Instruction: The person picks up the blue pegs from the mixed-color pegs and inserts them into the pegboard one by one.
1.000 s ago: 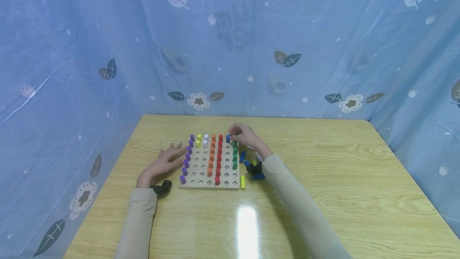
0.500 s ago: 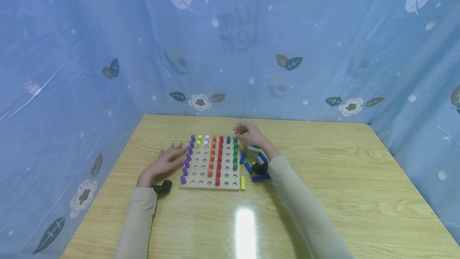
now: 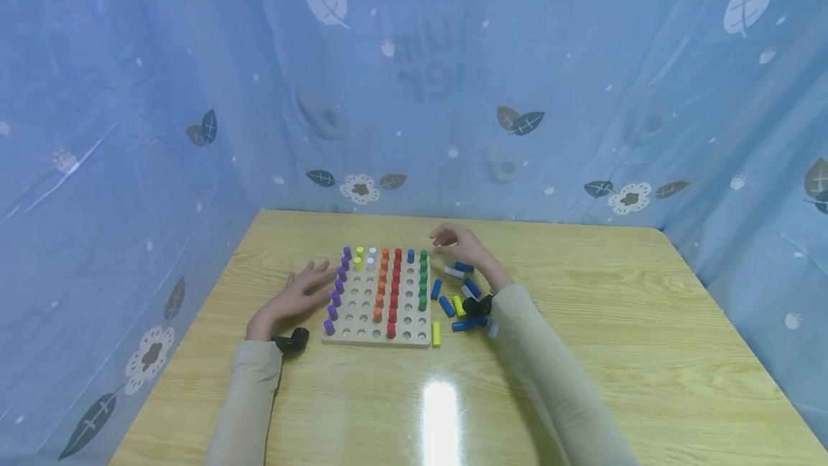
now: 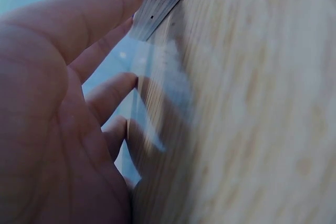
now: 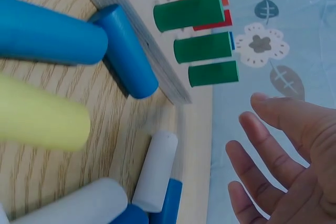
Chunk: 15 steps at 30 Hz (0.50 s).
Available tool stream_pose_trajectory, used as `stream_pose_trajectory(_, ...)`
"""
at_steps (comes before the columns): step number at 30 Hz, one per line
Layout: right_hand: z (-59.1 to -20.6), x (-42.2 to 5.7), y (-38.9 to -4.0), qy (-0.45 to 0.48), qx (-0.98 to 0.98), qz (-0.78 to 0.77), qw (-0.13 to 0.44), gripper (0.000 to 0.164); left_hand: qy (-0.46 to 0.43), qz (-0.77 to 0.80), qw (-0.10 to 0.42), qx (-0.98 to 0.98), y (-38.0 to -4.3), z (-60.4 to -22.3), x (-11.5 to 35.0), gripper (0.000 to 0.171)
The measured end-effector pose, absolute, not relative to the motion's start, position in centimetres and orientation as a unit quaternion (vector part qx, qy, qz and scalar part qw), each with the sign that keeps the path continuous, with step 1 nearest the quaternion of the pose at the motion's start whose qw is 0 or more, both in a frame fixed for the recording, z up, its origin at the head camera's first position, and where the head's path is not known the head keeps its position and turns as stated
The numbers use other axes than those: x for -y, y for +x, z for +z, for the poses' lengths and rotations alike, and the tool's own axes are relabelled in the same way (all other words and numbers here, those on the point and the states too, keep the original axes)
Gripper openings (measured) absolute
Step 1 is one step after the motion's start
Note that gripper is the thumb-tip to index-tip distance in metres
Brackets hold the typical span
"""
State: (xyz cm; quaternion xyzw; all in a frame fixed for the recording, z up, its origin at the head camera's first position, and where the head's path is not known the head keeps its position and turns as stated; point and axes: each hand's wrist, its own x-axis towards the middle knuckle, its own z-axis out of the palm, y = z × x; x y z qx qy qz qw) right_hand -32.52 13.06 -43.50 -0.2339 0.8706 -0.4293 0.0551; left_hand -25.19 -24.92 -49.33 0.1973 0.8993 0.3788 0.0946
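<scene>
A wooden pegboard (image 3: 377,341) stands on the table with upright coloured pegs in rows of holes. A purple row is on its left, then yellow, white, orange and red, and a green peg (image 3: 423,280) row on the right. One blue peg (image 3: 410,256) stands in the far row. My left hand (image 3: 302,295) lies beside the board's left edge, fingers spread, its fingertips at the board's side in the left wrist view. My right hand (image 3: 461,244) hovers past the far right corner, fingers loosely bent and nothing between them; the right wrist view shows the palm (image 5: 310,182) bare.
Right of the board lie loose pegs: several blue, among them a blue peg (image 3: 447,306), a white peg (image 3: 454,272) and a yellow peg (image 3: 458,305). Another yellow peg (image 3: 436,334) lies along the board's near right side. A blue curtain (image 3: 414,92) hangs behind the table (image 3: 614,351).
My right hand has let go of the blue peg in the far row and drawn away to the right, off the board. The left hand stays in place.
</scene>
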Motion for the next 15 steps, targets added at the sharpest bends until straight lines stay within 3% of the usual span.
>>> stream_pose_trajectory(15, -43.2, -15.2, -32.1, -0.234, -0.882, -0.402, 0.075, 0.031, 0.202, 0.379, 0.094, -0.898, -25.1, -49.3, 24.9, 0.053)
